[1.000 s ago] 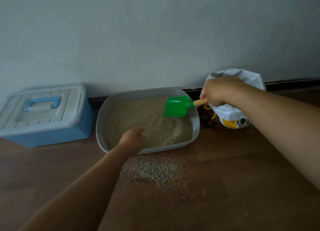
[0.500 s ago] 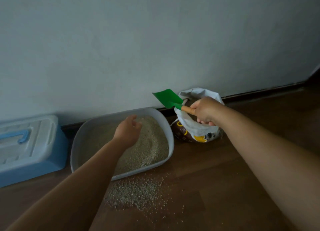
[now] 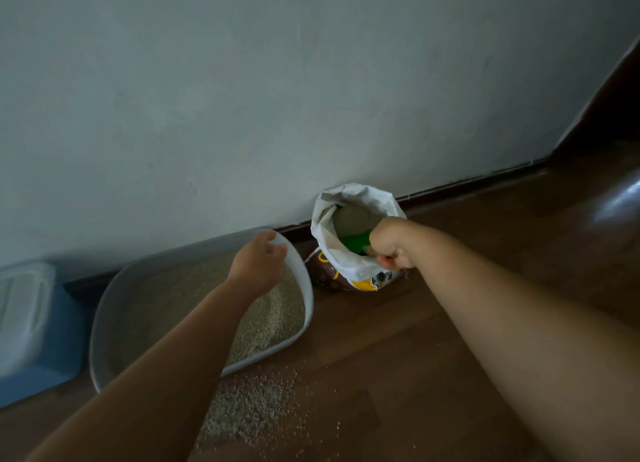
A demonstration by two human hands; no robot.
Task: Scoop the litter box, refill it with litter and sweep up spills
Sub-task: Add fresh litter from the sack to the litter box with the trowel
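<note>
Head view: the right hand (image 3: 391, 247) is fisted round the handle of the green scoop (image 3: 353, 243), fingers clamped tight. The blade is sunk into the open mouth of the bag (image 3: 346, 271), apparently to load litter for the refill. The bag stands on the floor (image 3: 433, 340) against the wall, just beside the right end of the box (image 3: 304, 281), so each scoopful has a short carry. Its top is rolled down, which keeps the mouth wide.

The left hand (image 3: 258, 264) hovers over the box's far right corner, fingers loosely bent and holding nothing. Whether the tips touch the rim I cannot tell; it looks set to steady the box.

The box already holds litter, banked toward its right side. Spilled litter (image 3: 249, 406) lies on the floor along the box's near edge, not yet swept. A blue bin (image 3: 34, 340) sits at the box's left.
</note>
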